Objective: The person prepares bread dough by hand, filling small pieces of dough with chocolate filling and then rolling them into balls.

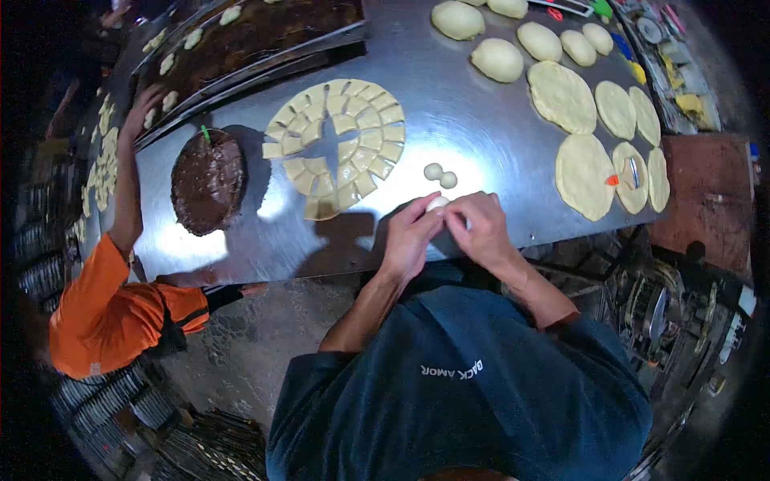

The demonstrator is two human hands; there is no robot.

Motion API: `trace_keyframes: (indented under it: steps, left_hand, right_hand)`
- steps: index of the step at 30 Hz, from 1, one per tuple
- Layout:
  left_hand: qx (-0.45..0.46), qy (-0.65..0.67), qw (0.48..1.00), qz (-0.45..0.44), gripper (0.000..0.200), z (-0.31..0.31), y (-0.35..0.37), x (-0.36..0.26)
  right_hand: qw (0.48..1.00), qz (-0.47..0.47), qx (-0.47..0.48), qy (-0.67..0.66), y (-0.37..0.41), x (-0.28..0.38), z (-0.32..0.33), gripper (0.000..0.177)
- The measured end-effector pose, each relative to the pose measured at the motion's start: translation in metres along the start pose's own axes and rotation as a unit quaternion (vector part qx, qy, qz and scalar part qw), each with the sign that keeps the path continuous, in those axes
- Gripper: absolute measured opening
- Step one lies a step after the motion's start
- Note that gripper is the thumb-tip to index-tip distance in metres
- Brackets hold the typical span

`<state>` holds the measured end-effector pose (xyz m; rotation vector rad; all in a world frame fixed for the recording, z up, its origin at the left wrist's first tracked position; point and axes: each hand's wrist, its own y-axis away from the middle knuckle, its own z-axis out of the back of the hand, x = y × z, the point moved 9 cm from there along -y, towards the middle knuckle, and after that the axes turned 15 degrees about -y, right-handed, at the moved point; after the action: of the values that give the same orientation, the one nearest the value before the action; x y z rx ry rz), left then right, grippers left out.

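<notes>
A bakery workroom: dough balls [497,60] and flattened rounds [584,178] lie on a metal table [461,112], a dark baking tray [281,30] upper left.

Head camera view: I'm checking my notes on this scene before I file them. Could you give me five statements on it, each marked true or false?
1. The left hand and right hand are together at a small piece of pale dough. True.
2. Two small dough balls lie on the metal table just beyond the hands. True.
3. The cut dough round is whole in the middle. False: the cut dough round has a star-shaped gap at its centre.
4. The dark brown mass is right of that round in the picture. False: the dark brown mass is left of it.
5. The co-worker's sleeve is orange. True.
</notes>
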<state>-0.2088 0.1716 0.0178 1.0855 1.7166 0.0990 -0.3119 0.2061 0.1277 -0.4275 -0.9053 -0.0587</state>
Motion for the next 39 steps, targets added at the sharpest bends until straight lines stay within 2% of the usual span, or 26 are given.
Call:
trace_keyframes:
  steps: [2, 3, 5, 6, 7, 9, 10, 12, 13, 15, 17, 19, 21, 23, 25, 27, 29, 30, 31, 32, 33, 35, 36, 37, 38, 39]
  left_hand:
    - [0.024, -0.011, 0.998, 0.048, 0.046, -0.021, -0.012, 0.033]
    - [0.024, -0.091, 0.995, 0.032, 0.049, -0.020, -0.017, 0.043]
    - [0.004, -0.201, 0.980, -0.007, 0.046, -0.017, -0.009, 0.039]
    - [0.016, -0.199, 0.980, -0.009, 0.043, -0.012, -0.002, 0.038]
    - [0.024, -0.199, 0.980, -0.015, 0.042, -0.002, 0.007, 0.034]
    - [-0.024, -0.267, 0.963, -0.019, 0.038, 0.026, 0.020, 0.023]
    - [-0.022, -0.271, 0.962, -0.015, 0.038, 0.036, 0.026, 0.023]
    - [-0.101, -0.292, 0.951, -0.031, 0.038, 0.067, 0.032, 0.015]
    - [-0.108, -0.296, 0.949, -0.032, 0.038, 0.074, 0.033, 0.014]
    - [-0.177, -0.249, 0.951, -0.046, 0.036, 0.092, 0.033, 0.011]
    - [-0.217, -0.234, 0.944, -0.081, 0.034, 0.103, 0.042, -0.001]
    - [-0.283, -0.407, 0.859, -0.125, 0.031, 0.117, 0.062, -0.035]
    - [-0.337, -0.428, 0.826, -0.142, 0.031, 0.163, 0.069, -0.042]
    - [-0.399, -0.535, 0.728, -0.155, 0.035, 0.195, 0.069, -0.061]
    - [-0.449, -0.607, 0.636, -0.158, 0.039, 0.192, 0.060, -0.084]
    - [-0.456, -0.613, 0.626, -0.160, 0.044, 0.200, 0.050, -0.094]
    - [-0.413, -0.581, 0.699, -0.053, 0.049, 0.228, 0.030, -0.079]
    - [-0.426, -0.612, 0.665, -0.043, 0.051, 0.225, 0.032, -0.081]
    - [-0.428, -0.612, 0.664, -0.041, 0.051, 0.225, 0.032, -0.080]
    - [-0.420, -0.651, 0.632, -0.018, 0.050, 0.225, 0.028, -0.079]
    - [-0.410, -0.689, 0.598, 0.007, 0.049, 0.223, 0.025, -0.075]
    - [-0.414, -0.700, 0.582, 0.002, 0.039, 0.208, 0.031, -0.075]
    - [-0.418, -0.699, 0.576, -0.071, 0.033, 0.203, 0.033, -0.076]
    - [-0.422, -0.691, 0.567, -0.150, 0.028, 0.196, 0.035, -0.084]
    - [-0.411, -0.628, 0.649, -0.124, 0.020, 0.200, 0.040, -0.081]
    - [-0.412, -0.626, 0.650, -0.125, 0.020, 0.206, 0.045, -0.080]
  right_hand:
    - [0.996, -0.068, -0.045, 0.017, 0.024, -0.055, 0.022, 0.007]
    - [0.993, -0.090, -0.065, 0.041, 0.036, -0.081, 0.035, 0.008]
    - [0.988, -0.051, -0.068, 0.131, 0.062, -0.119, 0.051, 0.013]
    - [0.985, -0.055, -0.029, 0.160, 0.083, -0.136, 0.048, 0.019]
    - [0.984, -0.010, -0.045, 0.174, 0.089, -0.113, 0.055, 0.024]
    - [0.963, -0.016, -0.045, 0.264, 0.103, -0.099, 0.055, 0.023]
    - [0.964, -0.021, -0.046, 0.262, 0.106, -0.097, 0.060, 0.023]
    - [0.973, -0.128, -0.012, 0.191, 0.102, -0.118, 0.066, 0.017]
    - [0.975, -0.125, -0.012, 0.184, 0.088, -0.114, 0.065, 0.017]
    - [0.988, -0.130, -0.075, 0.033, 0.057, -0.115, 0.063, 0.014]
    - [0.998, 0.018, -0.041, 0.044, 0.058, -0.105, 0.038, 0.011]
    - [0.998, 0.066, -0.009, -0.011, 0.096, -0.137, 0.045, 0.006]
    - [0.999, 0.004, -0.010, 0.047, 0.098, -0.184, 0.074, 0.002]
    - [0.983, -0.034, -0.132, 0.123, 0.051, -0.171, 0.094, 0.005]
    - [0.986, -0.024, -0.157, 0.058, 0.030, -0.171, 0.066, 0.008]
    - [0.999, -0.026, -0.047, 0.001, 0.058, -0.169, 0.032, 0.006]
    - [0.998, 0.047, -0.026, -0.034, 0.087, -0.146, 0.054, 0.003]
    - [0.999, 0.028, -0.026, 0.000, 0.087, -0.161, 0.071, 0.004]
    - [0.999, 0.004, -0.025, 0.032, 0.082, -0.164, 0.081, 0.004]
    - [0.988, -0.046, -0.105, 0.104, 0.071, -0.173, 0.090, 0.007]
    - [0.984, -0.050, -0.149, 0.087, 0.050, -0.168, 0.091, 0.009]
    - [0.982, -0.035, -0.182, 0.023, 0.033, -0.160, 0.066, 0.008]
    - [0.989, -0.087, -0.121, -0.013, 0.040, -0.160, 0.046, 0.008]
    - [0.996, -0.022, -0.082, -0.006, 0.056, -0.143, 0.034, 0.007]
    - [0.997, 0.001, -0.073, -0.022, 0.076, -0.139, 0.037, 0.007]
    - [0.997, 0.022, -0.062, -0.037, 0.088, -0.141, 0.045, 0.006]
